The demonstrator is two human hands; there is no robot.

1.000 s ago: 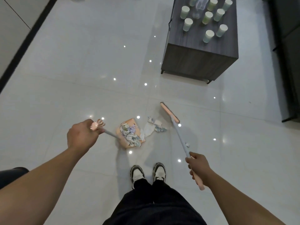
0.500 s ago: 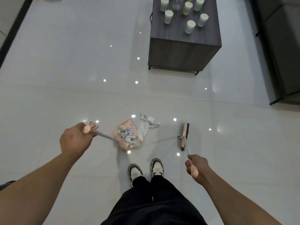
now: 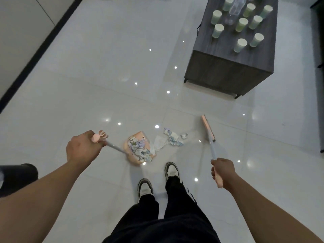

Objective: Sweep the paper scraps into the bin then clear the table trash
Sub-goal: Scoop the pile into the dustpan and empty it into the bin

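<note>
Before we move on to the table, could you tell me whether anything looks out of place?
Yes: several crumpled paper scraps lie loose on the glossy white floor tiles, just outside the pink dustpan.

Dim, soft overhead light, pinpoint glare on glossy floor (image 3: 105, 67), wide-angle edge bending.

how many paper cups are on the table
10 pale green paper cups are visible, all upright on the dark grey wooden table, grouped around a clear plastic bottle. More may stand beyond the top edge.
</note>
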